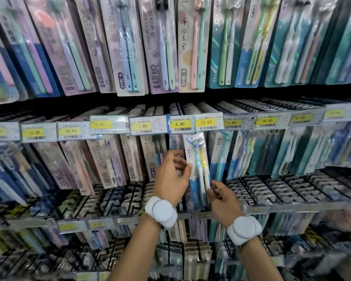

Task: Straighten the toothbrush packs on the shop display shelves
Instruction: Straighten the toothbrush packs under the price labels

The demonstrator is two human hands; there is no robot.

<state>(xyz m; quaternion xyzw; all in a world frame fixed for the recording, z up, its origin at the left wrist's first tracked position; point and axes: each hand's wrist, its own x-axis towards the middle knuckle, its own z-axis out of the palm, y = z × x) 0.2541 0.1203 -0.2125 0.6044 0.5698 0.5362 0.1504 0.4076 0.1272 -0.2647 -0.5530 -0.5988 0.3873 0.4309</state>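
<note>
A clear toothbrush pack [199, 169] with a teal and a yellow brush and a blue lower card hangs in the middle row, below the 6.80 and 15.60 price tags. My left hand [171, 179] grips its left edge about halfway up, thumb on the front. My right hand [221, 197] pinches its lower right edge. Both wrists wear white round bands. Neighbouring packs hang close on both sides, several of them tilted.
Rows of toothbrush packs [162, 47] hang above on pegs. A strip of price tags [142, 125] runs across the middle rail. Lower peg rows [282, 189] with more packs jut forward under my hands, with another tag rail [101, 224] below.
</note>
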